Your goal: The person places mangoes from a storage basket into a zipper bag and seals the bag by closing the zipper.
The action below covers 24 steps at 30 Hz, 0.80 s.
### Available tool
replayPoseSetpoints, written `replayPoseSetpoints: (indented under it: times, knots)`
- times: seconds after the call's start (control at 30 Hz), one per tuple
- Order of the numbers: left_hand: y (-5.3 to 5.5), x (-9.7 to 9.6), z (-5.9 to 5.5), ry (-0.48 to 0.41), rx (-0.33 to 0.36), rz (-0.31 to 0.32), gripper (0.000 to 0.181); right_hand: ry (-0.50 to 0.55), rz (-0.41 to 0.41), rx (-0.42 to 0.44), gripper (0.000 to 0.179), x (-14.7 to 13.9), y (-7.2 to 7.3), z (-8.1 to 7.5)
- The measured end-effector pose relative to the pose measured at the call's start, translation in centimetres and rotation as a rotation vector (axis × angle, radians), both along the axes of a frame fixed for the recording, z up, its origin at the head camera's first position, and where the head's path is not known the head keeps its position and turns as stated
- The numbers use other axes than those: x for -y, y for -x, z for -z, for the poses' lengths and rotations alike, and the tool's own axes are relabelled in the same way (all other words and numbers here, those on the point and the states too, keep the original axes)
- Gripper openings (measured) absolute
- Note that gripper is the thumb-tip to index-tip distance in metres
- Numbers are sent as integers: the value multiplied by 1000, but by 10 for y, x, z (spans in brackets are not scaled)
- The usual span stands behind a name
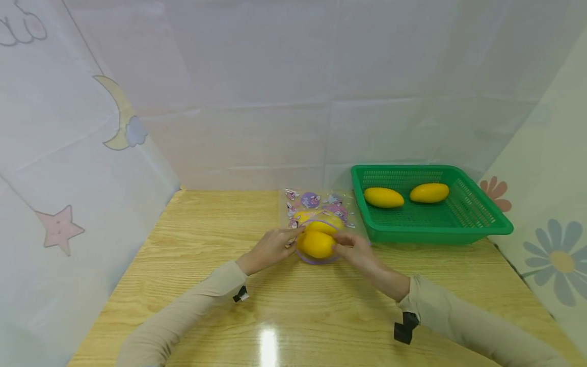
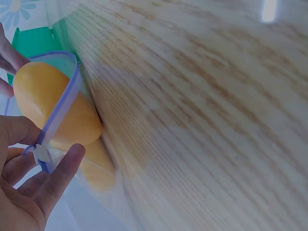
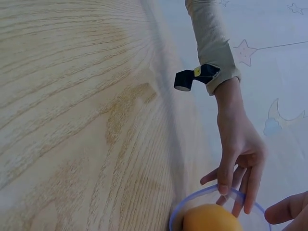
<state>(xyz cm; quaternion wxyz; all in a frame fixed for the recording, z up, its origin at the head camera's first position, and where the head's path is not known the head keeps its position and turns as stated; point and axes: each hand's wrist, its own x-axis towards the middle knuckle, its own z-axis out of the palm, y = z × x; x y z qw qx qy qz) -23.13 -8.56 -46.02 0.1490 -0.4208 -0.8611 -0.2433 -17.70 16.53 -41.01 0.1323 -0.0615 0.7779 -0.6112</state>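
Observation:
A clear zip bag (image 1: pixel 336 208) with printed cartoon figures lies on the table, its purple-edged mouth spread toward me. One yellow mango (image 1: pixel 318 245) sits in the mouth, and more mangoes show behind it inside the bag. On the left side of the mouth, my left hand (image 1: pixel 271 248) pinches the rim beside the white slider (image 2: pixel 41 155). My right hand (image 1: pixel 359 253) holds the opposite side of the rim, its fingertips close against the front mango. Only some of its fingers (image 3: pixel 288 208) show in the right wrist view.
A green plastic basket (image 1: pixel 431 234) stands at the back right with two mangoes inside, one on the left (image 1: pixel 383 198) and one on the right (image 1: pixel 429 193). The wooden table (image 1: pixel 220 219) meets a pale sheet at the back. Printed sheets also hang at both sides.

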Motion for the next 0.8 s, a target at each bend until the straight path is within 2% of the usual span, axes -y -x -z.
replayPoseSetpoints:
  times: [0.3,0.5,0.8]
  knots:
    - [-1,1,-1,2,-5,1,48,-66,-80,6,47,1,-4,4]
    - [-1,1,-1,-2,-10,5,55,-90,-123,6,48,0,-2,5]
    - [-1,2,-1,3,-13,-2,51,-109,-184,37,45,-1,2,5]
